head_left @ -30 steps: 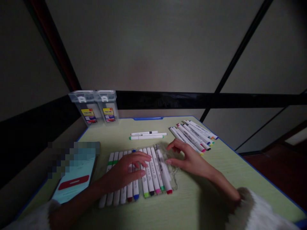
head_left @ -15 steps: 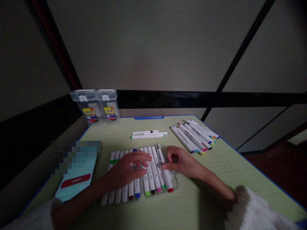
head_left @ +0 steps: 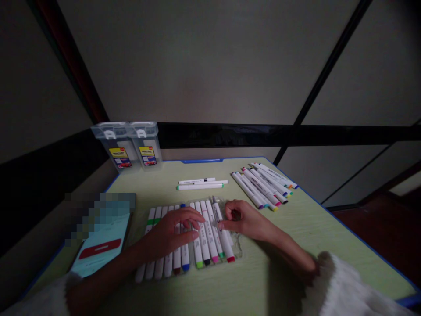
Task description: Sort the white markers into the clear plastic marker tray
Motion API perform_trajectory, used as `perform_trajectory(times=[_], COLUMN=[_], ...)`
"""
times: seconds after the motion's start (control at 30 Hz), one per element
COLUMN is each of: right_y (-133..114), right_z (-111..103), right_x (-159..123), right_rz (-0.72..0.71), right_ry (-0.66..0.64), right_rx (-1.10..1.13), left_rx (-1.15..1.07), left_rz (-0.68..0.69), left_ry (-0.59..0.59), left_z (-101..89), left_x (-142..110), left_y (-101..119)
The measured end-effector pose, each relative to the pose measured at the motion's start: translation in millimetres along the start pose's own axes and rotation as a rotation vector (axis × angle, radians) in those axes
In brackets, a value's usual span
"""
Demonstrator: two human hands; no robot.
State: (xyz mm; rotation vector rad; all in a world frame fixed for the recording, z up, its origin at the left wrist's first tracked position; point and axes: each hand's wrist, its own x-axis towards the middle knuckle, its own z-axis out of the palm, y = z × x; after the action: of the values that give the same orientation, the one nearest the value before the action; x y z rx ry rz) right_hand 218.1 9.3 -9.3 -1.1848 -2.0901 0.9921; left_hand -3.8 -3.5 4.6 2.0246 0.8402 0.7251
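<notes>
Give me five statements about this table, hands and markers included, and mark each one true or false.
1. The left hand is over the row of markers. True.
2. The red-ended marker lies at the row's left end. False: it is at the right end, by the right hand.
3. Two clear boxes stand at the far left of the table. True.
4. The lit screen is right of the row. False: it is left of it.
5. Both hands are bare. True.

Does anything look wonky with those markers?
Yes, the red-ended marker at the right side of the clear tray looks crooked: it slants more than the pink-ended marker. The right hand is beside it.
</notes>
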Motion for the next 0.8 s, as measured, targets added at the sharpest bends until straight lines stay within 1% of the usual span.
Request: perform_trajectory(times=[0.2,0.4,0.5,0.8], right_y=[-1.0,-6.5,-8.5,-8.6], right_z=[-0.2,-4.8,-6.1,-4.4], right_x=[-0.6,-4.4,-4.8,-6.2], right_rz=[0.020,-0.034,-0.058,-0.017], right_ry=[0.009,-0.029,-0.027,-0.018], right_rx=[-0.010,-0.138,-0.193,-0.130], left_rx=[0.036,0.056,0.061,0.067], left_rz=[-0.025,-0.022,-0.031,-0.024], left_ry=[-0.012,-0.028,-0.029,-0.030], left_z=[-0.7,-0.8,0.2,-0.1], left_x=[0.1,0.7,0.6,0.6], left_y=[-0.6,1.4,1.8,0.4])
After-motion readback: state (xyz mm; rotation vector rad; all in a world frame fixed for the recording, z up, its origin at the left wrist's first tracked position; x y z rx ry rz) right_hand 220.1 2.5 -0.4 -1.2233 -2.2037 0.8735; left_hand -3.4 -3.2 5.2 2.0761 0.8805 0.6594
